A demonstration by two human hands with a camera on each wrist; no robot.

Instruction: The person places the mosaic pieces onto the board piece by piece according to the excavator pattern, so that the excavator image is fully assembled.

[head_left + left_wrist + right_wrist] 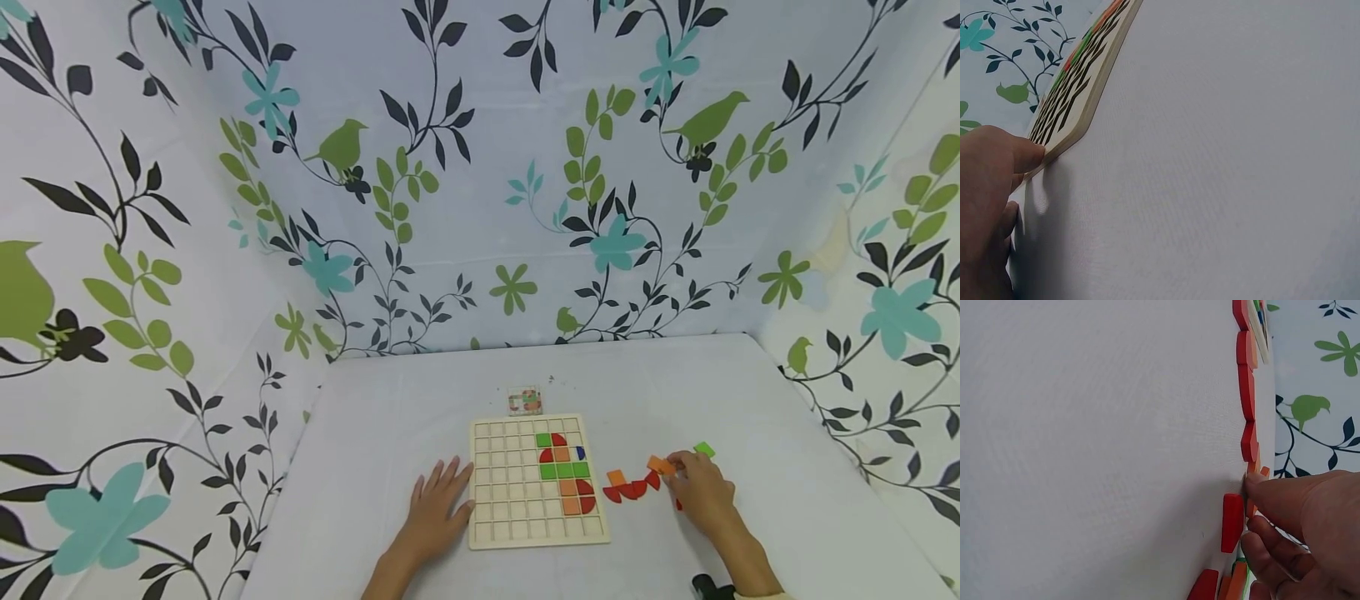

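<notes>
While the left hand [437,510] rests against the left edge of the wooden grid board [472,500], the right hand [703,492] is among loose pieces on the board's right side. Left: fingers straight and spread, thumb tip touching the board edge, no grip on anything. Right: fingers curled, thumb and fingertips close together, pinching an orange piece [657,464] that pokes out toward the board. Can't tell if it's off the white cloth [390,467].

Board lies flat on the cloth. Pieces sit in its right-hand columns: green squares [565,471], orange squares [572,506], red rounded pieces [587,505], one small blue piece [581,453]. Small pattern card [524,401] lies just beyond the board's far edge.

Loose parts: string of red pieces [634,490] runs from beside the board up to the right hand, with an orange square [616,477] just behind it. Green piece [704,449] is just beyond the right hand. Right wrist view shows a separate red block [1232,523] right by the fingers, more red and orange at the bottom border, cut off.

Leaf-and-bird print fabric [480,208] hangs behind.
</notes>
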